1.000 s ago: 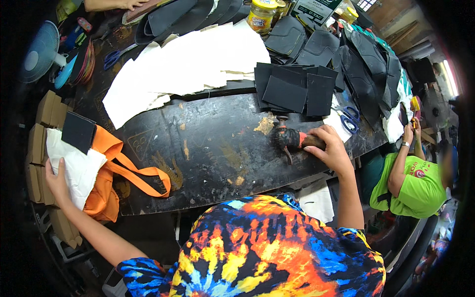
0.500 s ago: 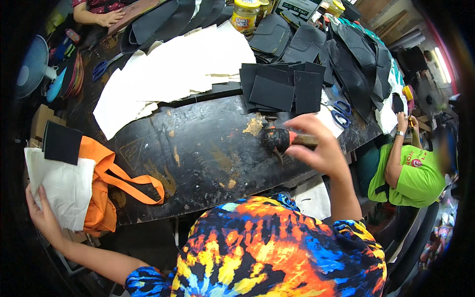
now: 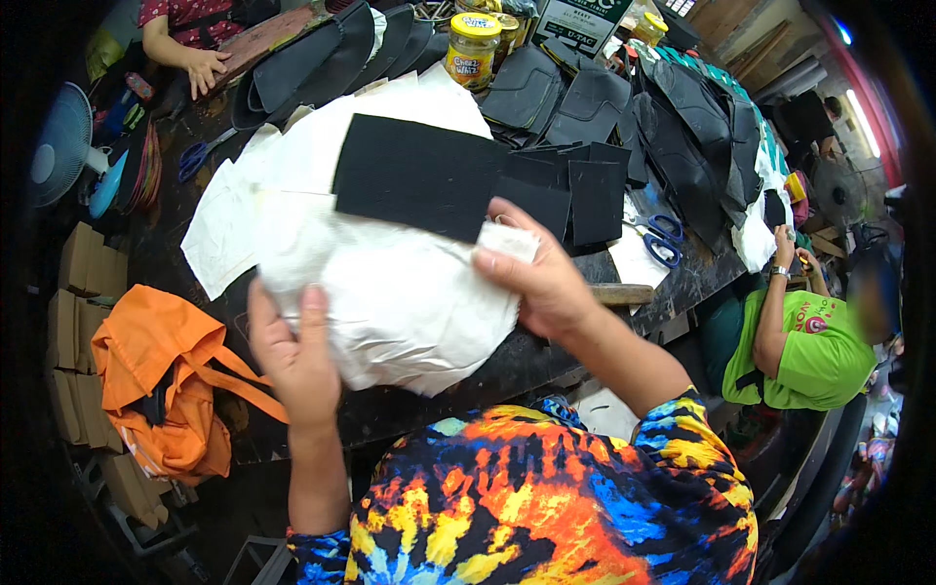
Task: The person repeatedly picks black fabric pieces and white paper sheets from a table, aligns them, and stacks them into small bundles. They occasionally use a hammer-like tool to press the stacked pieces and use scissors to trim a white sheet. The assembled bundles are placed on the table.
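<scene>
Between my two hands a white fabric piece (image 3: 419, 302) hangs over the dark table, with a black rectangular piece (image 3: 414, 171) along its far edge. My left hand (image 3: 297, 346) grips the fabric's left side, thumb on top. At the other side my right hand (image 3: 536, 273) pinches the fabric's right corner, close to the black piece's lower right corner. Whether the black piece is fixed to the fabric I cannot tell. A wooden handle (image 3: 622, 293) shows beyond my right wrist; the hammer's head is hidden behind my hand and the fabric.
White sheets (image 3: 219, 224) spread across the table's far left, black rectangles (image 3: 597, 200) and blue-handled scissors (image 3: 658, 239) to the right. Several shaped black pieces (image 3: 697, 127) lie beyond, near yellow-lidded jars (image 3: 473, 58). An orange bag (image 3: 166, 361) hangs at left. A co-worker in green (image 3: 804, 341) sits at right.
My left hand has brought the white fabric and black piece from the orange bag to the table's middle. My right hand has moved left from above the hammer and taken the fabric's right corner.
</scene>
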Tool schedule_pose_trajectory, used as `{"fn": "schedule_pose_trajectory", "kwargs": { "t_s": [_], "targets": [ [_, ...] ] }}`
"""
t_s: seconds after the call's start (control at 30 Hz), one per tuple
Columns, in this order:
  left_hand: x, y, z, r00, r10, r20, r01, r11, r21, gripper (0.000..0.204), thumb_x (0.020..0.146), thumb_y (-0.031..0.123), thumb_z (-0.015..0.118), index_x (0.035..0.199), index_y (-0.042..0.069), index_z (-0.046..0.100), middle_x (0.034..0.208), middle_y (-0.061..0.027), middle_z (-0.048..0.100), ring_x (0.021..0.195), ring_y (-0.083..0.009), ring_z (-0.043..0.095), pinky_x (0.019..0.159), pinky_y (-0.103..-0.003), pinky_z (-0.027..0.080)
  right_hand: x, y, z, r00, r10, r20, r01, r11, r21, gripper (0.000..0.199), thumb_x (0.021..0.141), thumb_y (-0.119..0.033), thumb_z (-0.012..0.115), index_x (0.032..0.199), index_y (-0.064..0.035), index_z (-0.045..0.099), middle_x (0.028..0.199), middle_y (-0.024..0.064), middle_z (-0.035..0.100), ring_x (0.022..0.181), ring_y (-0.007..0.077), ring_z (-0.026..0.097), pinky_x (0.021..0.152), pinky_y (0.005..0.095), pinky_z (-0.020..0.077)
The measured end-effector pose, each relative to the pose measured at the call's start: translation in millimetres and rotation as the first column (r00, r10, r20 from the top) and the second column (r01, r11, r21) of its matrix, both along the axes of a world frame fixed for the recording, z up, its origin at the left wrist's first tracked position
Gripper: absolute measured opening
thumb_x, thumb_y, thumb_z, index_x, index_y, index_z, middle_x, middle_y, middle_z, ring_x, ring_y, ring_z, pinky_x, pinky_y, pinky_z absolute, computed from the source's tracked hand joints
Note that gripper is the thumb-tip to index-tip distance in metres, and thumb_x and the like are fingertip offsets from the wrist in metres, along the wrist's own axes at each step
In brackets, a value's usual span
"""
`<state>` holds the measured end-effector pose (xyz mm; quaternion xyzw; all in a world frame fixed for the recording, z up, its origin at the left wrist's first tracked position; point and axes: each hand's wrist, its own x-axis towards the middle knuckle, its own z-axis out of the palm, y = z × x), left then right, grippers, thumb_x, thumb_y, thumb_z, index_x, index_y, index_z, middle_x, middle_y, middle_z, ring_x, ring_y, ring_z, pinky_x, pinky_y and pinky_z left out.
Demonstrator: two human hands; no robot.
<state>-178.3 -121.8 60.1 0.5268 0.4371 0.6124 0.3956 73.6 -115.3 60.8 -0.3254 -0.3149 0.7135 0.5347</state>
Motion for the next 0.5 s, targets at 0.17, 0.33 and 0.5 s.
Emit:
{"fn": "schedule_pose_trajectory", "kwargs": {
  "t_s": [0.17,0.33,0.5],
  "targets": [
    [37.1,6.3,-12.4,0.892,-0.32,0.318,0.359,0.931,-0.071,0.058,0.104,0.002,0.057,0.157,-0.001,0.034,0.148,-0.0181,0.052,0.127,-0.0212,0.059,0.108,-0.034,0.046,81.7,61.5,27.0,0.942,-0.178,0.285,0.13,0.975,0.182,0.055,0.09,-0.004,0.079,0.139,-0.0024,0.055,0.108,0.003,0.068,0.099,0.0138,0.068,0.094,0.0305,0.0553],
    [20.4,-2.2,-29.7,0.927,-0.297,-0.229,0.283,0.955,-0.091,0.049,0.098,0.001,0.065,0.145,0.002,0.054,0.141,-0.0175,0.057,0.114,-0.0239,0.071,0.097,-0.034,0.055,202.8,157.7,57.8,0.782,-0.454,0.427,0.29,0.872,0.395,0.059,0.095,-0.009,0.076,0.147,0.0013,0.05,0.119,0.0113,0.069,0.102,0.0199,0.071,0.091,0.0349,0.0595],
    [-16.5,2.5,-44.2,0.79,0.027,-0.613,0.05,0.993,0.109,0.032,0.089,0.002,0.071,0.12,0.0,0.068,0.122,-0.017,0.067,0.116,-0.0313,0.065,0.097,-0.039,0.054,263.8,204.9,24.7,0.028,-0.582,0.813,0.242,0.793,0.559,0.063,0.088,-0.023,0.084,0.142,-0.0021,0.062,0.112,0.0159,0.074,0.095,0.0192,0.072,0.084,0.0315,0.0568]
  ]
}}
